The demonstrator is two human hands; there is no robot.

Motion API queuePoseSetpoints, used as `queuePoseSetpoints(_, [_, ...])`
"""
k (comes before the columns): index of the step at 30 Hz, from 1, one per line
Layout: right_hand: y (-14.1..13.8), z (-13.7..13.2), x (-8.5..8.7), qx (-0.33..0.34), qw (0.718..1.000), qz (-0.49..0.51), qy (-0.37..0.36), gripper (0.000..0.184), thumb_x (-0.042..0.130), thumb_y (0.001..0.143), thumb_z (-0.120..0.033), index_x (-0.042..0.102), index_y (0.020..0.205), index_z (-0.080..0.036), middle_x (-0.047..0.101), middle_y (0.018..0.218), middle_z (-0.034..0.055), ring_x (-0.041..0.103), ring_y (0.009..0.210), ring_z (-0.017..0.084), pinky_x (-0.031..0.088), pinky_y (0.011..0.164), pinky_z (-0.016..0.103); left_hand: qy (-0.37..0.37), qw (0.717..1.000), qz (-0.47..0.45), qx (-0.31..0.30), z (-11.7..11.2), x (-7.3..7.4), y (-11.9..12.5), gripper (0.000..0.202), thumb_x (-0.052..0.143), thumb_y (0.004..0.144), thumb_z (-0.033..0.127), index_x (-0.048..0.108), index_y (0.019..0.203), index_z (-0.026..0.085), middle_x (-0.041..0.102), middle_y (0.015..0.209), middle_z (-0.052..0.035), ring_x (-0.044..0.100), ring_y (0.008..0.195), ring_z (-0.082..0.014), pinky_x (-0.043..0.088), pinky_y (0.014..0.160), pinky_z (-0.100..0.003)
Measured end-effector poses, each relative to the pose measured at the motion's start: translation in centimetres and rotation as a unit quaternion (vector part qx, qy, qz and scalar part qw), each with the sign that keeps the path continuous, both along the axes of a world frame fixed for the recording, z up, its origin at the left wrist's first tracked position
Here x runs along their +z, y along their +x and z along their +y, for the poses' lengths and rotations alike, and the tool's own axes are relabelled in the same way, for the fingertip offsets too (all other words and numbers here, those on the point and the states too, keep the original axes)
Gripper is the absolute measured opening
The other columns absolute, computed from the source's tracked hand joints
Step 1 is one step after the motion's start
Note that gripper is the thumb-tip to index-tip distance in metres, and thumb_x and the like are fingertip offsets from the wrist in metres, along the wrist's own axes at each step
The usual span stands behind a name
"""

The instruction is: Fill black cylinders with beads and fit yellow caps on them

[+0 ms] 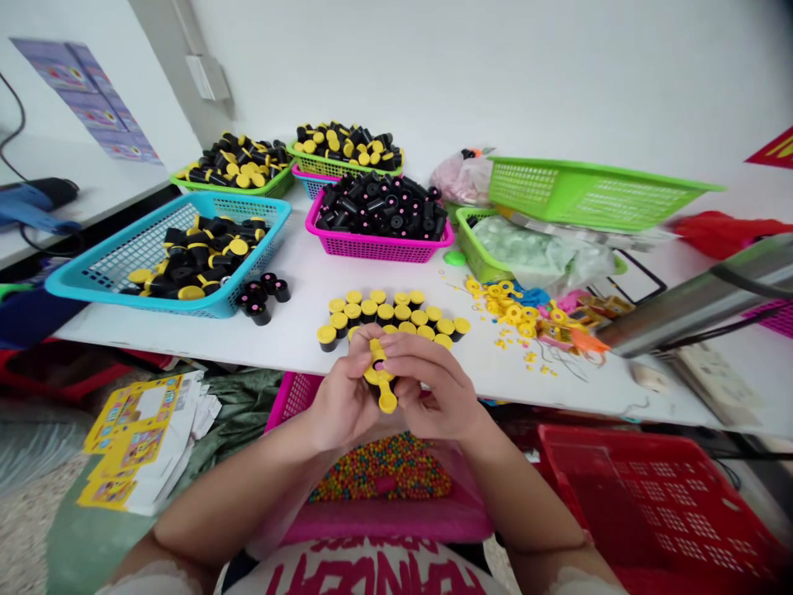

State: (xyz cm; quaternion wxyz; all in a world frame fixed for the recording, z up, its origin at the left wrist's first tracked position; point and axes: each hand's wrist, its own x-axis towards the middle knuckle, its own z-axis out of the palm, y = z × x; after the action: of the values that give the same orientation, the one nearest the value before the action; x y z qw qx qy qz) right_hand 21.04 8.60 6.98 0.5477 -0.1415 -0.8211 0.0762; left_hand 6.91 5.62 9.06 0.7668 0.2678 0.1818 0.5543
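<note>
Both my hands are together over the near table edge. My left hand [347, 392] is closed around a black cylinder with a yellow ring-shaped part [387, 400] on its top; a pink dot shows through the ring. From the other side my right hand [437, 384] grips the same piece, fingers curled over its top. Much of the cylinder is hidden by my fingers. Just beyond, several black cylinders with yellow caps [385, 312] stand upright in rows on the white table [291, 339]. Below my hands a pink basket [384, 525] holds many small coloured balls [384, 471].
At left, a blue basket [80, 277] holds capped cylinders, with loose black cylinders [257, 302] beside it. A magenta basket [377, 246] of black cylinders stands behind. Yellow parts [511, 310] lie at right, near a metal pole [700, 285]. A red crate [657, 496] sits lower right.
</note>
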Motion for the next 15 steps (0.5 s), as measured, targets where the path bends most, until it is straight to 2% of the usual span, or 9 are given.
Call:
queuePoseSetpoints(6, [-0.3, -1.1, 0.2, -0.017, 1.000, 0.005, -0.016, 0.057, 0.051, 0.082, -0.005, 0.052, 0.135, -0.027, 0.064, 0.119, 0.0063, 0.064, 0.112, 0.023, 0.058, 0.097, 0.041, -0.016, 0.996, -0.057, -0.067, 0.0, 0.4, -0.4, 0.025, 0.061, 0.074, 0.025, 0.048, 0.094, 0.021, 0.056, 0.074, 0.0050, 0.056, 0.059, -0.0089, 0.047, 0.058, -0.021])
queuePoseSetpoints(9, [0.4, -0.8, 1.2, 0.033, 0.994, -0.009, -0.103, 0.048, 0.061, 0.084, -0.013, 0.056, 0.130, -0.028, 0.066, 0.118, 0.0058, 0.063, 0.113, 0.022, 0.057, 0.097, 0.039, 0.022, 0.995, -0.040, -0.091, 0.1, 0.2, -1.0, 0.024, 0.060, 0.085, 0.030, 0.044, 0.101, 0.024, 0.056, 0.078, 0.0045, 0.060, 0.068, -0.0109, 0.049, 0.065, -0.024])
queuePoseSetpoints(11, [0.8, -0.6, 1.9, 0.101, 0.980, 0.019, -0.171, 0.036, 0.069, 0.085, -0.024, 0.063, 0.120, -0.029, 0.067, 0.114, 0.0049, 0.063, 0.114, 0.022, 0.056, 0.098, 0.041, 0.109, 0.989, 0.033, -0.096, 0.0, 0.1, -1.7, 0.024, 0.055, 0.094, 0.036, 0.040, 0.110, 0.028, 0.060, 0.093, 0.0015, 0.064, 0.084, -0.0133, 0.050, 0.075, -0.027])
queuePoseSetpoints(12, [0.8, -0.5, 2.1, 0.129, 0.971, 0.047, -0.196, 0.029, 0.071, 0.085, -0.029, 0.067, 0.114, -0.030, 0.068, 0.112, 0.0044, 0.063, 0.114, 0.023, 0.055, 0.099, 0.042, 0.175, 0.977, 0.085, -0.089, 0.0, 0.1, -2.1, 0.024, 0.052, 0.097, 0.038, 0.037, 0.115, 0.030, 0.060, 0.104, -0.0001, 0.063, 0.092, -0.0143, 0.049, 0.081, -0.029])
queuePoseSetpoints(14, [0.6, -0.4, 2.3, 0.163, 0.952, 0.115, -0.233, 0.026, 0.073, 0.083, -0.038, 0.069, 0.108, -0.030, 0.066, 0.114, 0.0048, 0.063, 0.115, 0.022, 0.056, 0.097, 0.041, 0.334, 0.921, 0.192, -0.054, -0.1, 0.2, -3.0, 0.028, 0.045, 0.100, 0.036, 0.030, 0.124, 0.035, 0.056, 0.117, -0.0005, 0.060, 0.102, -0.0149, 0.047, 0.088, -0.031])
queuePoseSetpoints(15, [0.4, -0.4, 2.3, 0.173, 0.940, 0.133, -0.262, 0.032, 0.074, 0.082, -0.043, 0.068, 0.111, -0.030, 0.065, 0.117, 0.0057, 0.063, 0.114, 0.022, 0.057, 0.094, 0.040, 0.411, 0.876, 0.250, -0.035, -0.1, 0.4, -3.5, 0.032, 0.044, 0.100, 0.033, 0.027, 0.127, 0.037, 0.055, 0.119, -0.0004, 0.058, 0.103, -0.0154, 0.045, 0.090, -0.032])
